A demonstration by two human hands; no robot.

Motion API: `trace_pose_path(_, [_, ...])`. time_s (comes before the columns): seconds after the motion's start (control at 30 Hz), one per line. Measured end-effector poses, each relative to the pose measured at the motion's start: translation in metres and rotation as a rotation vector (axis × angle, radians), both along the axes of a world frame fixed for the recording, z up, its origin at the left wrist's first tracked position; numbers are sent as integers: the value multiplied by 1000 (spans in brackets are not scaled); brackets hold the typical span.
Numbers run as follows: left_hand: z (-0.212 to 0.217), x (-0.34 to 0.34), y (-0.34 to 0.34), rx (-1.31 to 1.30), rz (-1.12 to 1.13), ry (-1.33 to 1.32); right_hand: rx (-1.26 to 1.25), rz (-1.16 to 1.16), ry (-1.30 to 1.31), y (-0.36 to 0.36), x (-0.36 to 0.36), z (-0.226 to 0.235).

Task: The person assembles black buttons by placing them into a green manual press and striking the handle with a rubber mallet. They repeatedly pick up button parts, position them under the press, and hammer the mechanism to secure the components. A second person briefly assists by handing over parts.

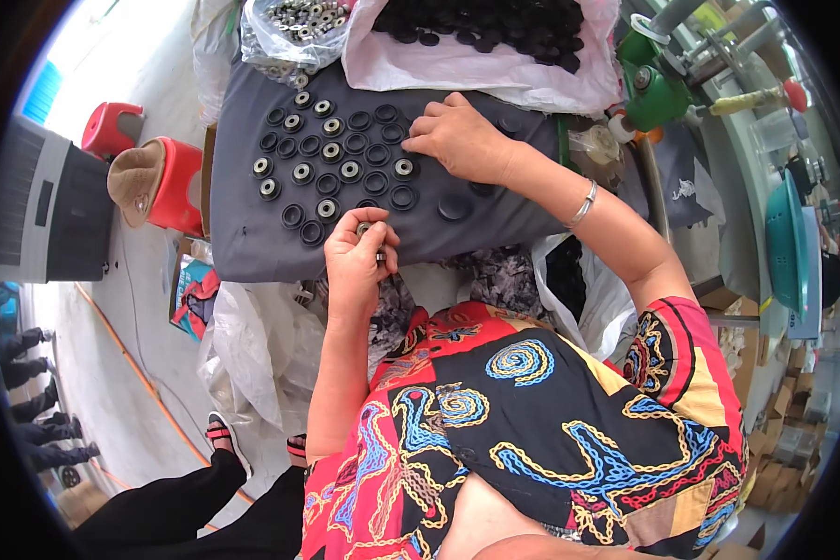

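**Small metal rings and black caps on the grey board**

The left hand sits at the near edge of the grey board, fingers curled shut on a short stack of small metal rings. The right hand rests palm down on the board's far right part, fingertips together on a black cap with a metal ring in it – whether it pinches or only presses, I cannot tell.

Rows of black caps fill the board's middle, some with a metal centre, some bare. Beyond the board's far edge lie a clear bag of metal rings and a pile of black caps on pink plastic.

The rings look hard, light and slick – best pinched by the rim. The caps look stiff and easy to nudge out of line.

The left palm hides most of the stack; the count is unclear.
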State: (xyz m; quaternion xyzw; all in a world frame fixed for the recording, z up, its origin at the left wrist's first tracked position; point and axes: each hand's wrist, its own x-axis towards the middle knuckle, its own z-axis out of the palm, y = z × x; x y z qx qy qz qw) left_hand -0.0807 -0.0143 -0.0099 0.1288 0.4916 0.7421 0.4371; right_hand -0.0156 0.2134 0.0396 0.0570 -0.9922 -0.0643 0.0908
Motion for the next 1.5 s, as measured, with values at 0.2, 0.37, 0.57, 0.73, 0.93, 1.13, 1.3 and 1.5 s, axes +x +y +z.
trace_pose_path(0.2, [0,0,2,12,0,7,-21,-15,50,6,14,-3])
trace_pose_path(0.37, [-3,-1,3,0,0,12,-36,-63,29,-1,-27,7])
trace_pose_path(0.57, [0,0,2,13,2,-4,60,-78,-204,-6,-55,3])
trace_pose_path(0.73, [-3,0,1,19,7,1,-10,-19,-133,-5,-61,-2])
trace_pose_path(0.93, [-6,-1,1,34,-16,-5,-296,-13,65,-2,-51,-4])
trace_pose_path(1.13, [-2,2,-1,27,-5,-2,-614,-157,114,4,-18,-6])
trace_pose_path(1.3, [-4,1,-1,41,-8,-7,-473,-178,31,7,-6,-8])
trace_pose_path(1.5, [-5,1,-1,50,-4,-8,-409,-217,-197,5,-15,5])
